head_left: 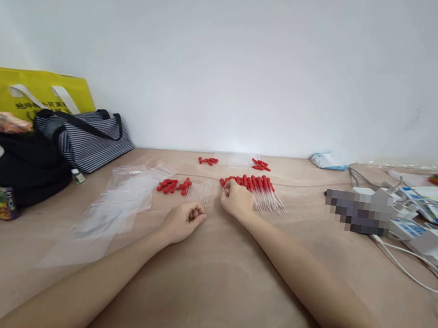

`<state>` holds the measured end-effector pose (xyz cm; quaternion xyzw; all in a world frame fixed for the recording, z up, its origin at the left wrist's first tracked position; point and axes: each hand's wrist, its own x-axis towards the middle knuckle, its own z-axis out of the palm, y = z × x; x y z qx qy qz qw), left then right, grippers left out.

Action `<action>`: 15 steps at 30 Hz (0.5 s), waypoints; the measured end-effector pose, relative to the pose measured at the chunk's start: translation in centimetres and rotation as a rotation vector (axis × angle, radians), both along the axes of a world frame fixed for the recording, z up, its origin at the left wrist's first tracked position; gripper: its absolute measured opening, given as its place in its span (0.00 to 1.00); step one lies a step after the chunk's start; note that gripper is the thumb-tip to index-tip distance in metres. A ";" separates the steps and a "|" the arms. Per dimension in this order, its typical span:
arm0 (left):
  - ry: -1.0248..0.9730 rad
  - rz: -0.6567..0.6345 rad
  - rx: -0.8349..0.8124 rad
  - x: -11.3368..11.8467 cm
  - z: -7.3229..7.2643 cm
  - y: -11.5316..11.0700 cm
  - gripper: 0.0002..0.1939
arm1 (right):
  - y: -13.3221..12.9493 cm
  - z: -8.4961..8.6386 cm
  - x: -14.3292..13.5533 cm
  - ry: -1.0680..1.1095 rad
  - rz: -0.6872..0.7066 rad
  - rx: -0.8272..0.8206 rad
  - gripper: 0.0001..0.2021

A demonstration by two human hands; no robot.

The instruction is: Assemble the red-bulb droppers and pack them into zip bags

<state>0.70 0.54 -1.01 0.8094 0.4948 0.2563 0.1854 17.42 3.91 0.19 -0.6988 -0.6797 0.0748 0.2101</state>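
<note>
Red-bulbed droppers (260, 186) lie aligned at two o'clock from the right hand (237, 200), seemingly for order, with clear tubes (199, 190) at one o'clock from the left hand (181, 221), likely for easy reach; whether either curled hand grips anything, I cannot tell.

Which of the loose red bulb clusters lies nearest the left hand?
The front cluster, between the clear plastic bags and thin clear tubes; the back-middle cluster and back-right cluster lie farther off, near the wall.
</note>
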 end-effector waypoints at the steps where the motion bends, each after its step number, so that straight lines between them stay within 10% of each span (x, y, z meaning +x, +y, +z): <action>1: 0.010 0.001 0.000 0.0 0.1 0.0 0.08 | 0.2 -0.1 -0.3 -0.028 -0.005 -0.014 0.11; 9: 0.019 0.020 0.023 0.0 -0.3 0.2 0.08 | 0.8 -0.4 -0.5 -0.083 -0.001 0.010 0.12; 15: 0.135 0.243 0.417 -1.7 0.9 2.8 0.05 | 0.6 0.1 -2.2 -0.090 0.048 -0.012 0.14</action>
